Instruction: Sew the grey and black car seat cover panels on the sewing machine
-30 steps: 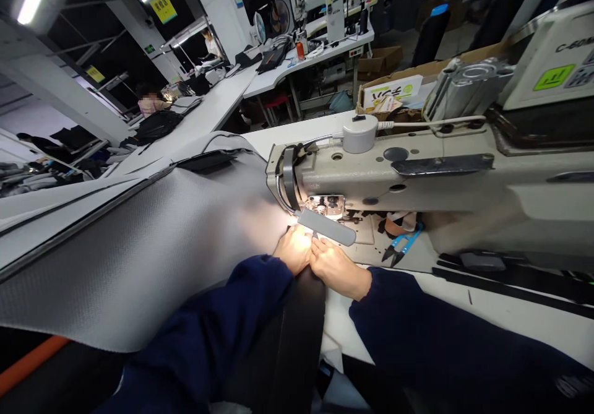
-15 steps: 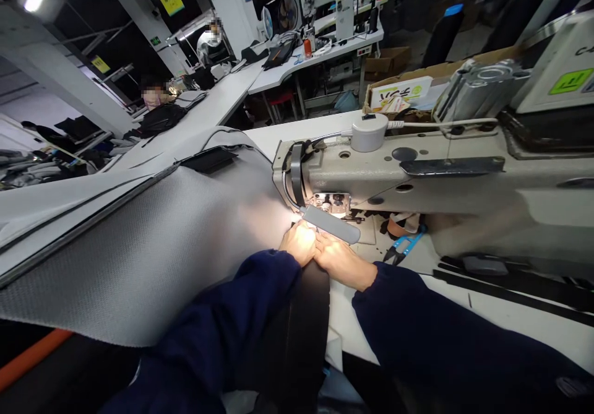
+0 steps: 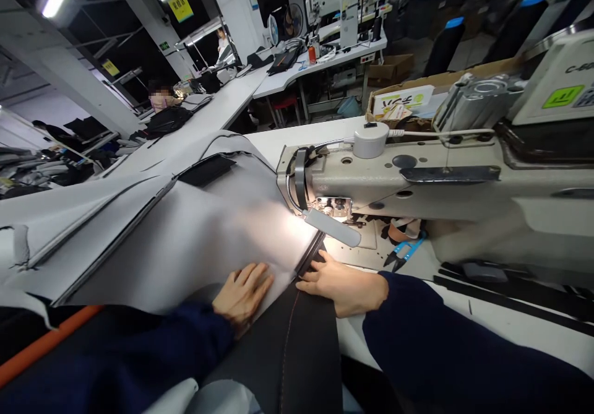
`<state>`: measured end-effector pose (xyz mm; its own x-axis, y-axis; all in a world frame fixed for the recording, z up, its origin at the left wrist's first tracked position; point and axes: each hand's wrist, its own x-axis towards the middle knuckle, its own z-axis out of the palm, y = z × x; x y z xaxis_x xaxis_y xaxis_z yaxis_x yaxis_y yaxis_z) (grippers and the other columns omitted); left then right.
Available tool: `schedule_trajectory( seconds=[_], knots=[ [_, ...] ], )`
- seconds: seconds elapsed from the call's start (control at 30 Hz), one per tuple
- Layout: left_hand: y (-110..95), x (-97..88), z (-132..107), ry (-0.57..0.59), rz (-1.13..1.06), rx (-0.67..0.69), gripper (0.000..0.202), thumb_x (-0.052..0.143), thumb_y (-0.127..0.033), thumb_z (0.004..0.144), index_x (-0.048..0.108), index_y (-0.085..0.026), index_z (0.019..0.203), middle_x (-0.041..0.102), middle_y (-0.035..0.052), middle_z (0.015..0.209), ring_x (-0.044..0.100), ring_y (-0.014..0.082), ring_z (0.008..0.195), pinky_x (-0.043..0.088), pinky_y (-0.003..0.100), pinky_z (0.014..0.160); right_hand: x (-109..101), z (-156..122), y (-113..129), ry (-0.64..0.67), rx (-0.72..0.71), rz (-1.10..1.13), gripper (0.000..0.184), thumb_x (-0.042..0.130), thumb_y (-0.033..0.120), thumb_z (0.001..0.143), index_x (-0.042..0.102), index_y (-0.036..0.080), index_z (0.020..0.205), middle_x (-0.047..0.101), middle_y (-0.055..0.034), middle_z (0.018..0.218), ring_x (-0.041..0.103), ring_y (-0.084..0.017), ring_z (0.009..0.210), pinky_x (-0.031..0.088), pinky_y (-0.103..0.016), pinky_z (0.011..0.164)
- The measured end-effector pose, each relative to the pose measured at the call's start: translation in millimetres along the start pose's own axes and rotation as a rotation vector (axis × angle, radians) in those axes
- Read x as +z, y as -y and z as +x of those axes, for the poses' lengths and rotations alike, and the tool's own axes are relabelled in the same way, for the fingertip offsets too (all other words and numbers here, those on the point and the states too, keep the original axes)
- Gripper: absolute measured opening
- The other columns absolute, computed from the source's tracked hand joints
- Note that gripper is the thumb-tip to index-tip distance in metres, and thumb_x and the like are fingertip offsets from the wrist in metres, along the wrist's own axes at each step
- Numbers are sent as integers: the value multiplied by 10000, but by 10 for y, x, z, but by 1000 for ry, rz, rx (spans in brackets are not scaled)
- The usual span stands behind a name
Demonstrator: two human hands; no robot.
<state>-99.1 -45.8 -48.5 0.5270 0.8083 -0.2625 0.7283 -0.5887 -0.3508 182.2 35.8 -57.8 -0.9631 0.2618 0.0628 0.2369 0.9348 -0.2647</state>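
A large sheet of grey fabric lies across the sewing table and runs up to the needle area of a beige industrial sewing machine. A black panel joins it along a seam near me. My left hand lies flat with fingers spread on the grey fabric beside the seam. My right hand rests palm down on the black panel's edge just in front of the presser foot, fingers stretched towards the needle. A small lamp lights the spot.
Blue thread snips lie on the machine bed to the right of my right hand. A cardboard box stands behind the machine. Long white tables with other sewing machines stretch away, and a person sits at the far left.
Both hands were pinched together at the needle. Now the left hand has drawn back and to the left and lies flat on the grey fabric, and the right hand has flattened on the black panel.
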Motion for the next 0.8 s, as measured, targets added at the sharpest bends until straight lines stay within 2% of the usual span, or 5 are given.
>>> schedule_trajectory(
  seconds=[0.1,0.27,0.53,0.67,0.8],
  knots=[
    [284,-204,321,200,-87,-26,853,697,-156,578,406,-208,1378,323,182,1437,313,361,1280,396,470,933,218,109,110,-31,32,-43,582,540,245,773,460,127,1337,485,-184,1339,439,-397,1196,326,-617,949],
    [807,-592,705,396,-344,-295,410,483,-37,576,657,-147,930,627,105,940,579,270,913,449,347,766,611,271,225,-135,144,-154,615,494,201,835,347,47,1412,321,-231,1461,268,-428,1339,242,-618,1043],
    [395,-40,132,468,-1687,-433,314,459,-226,476,511,-146,776,480,-12,602,445,133,550,316,229,497,592,263,183,-243,166,-171,387,457,176,851,520,45,1210,572,-212,1141,436,-323,1173,221,-549,1078],
    [307,-394,262,468,-1302,-119,388,575,-522,673,559,-167,827,537,13,740,485,154,668,370,252,602,614,265,181,-247,144,-201,263,479,156,821,598,67,1038,610,-165,963,475,-321,1090,211,-565,1073],
    [-32,-905,903,142,-573,186,382,460,-512,856,611,-163,898,589,75,917,542,213,832,427,320,751,744,285,170,-238,138,-150,226,477,187,834,641,140,983,621,-129,985,468,-323,1125,248,-579,1053]
  ],
)
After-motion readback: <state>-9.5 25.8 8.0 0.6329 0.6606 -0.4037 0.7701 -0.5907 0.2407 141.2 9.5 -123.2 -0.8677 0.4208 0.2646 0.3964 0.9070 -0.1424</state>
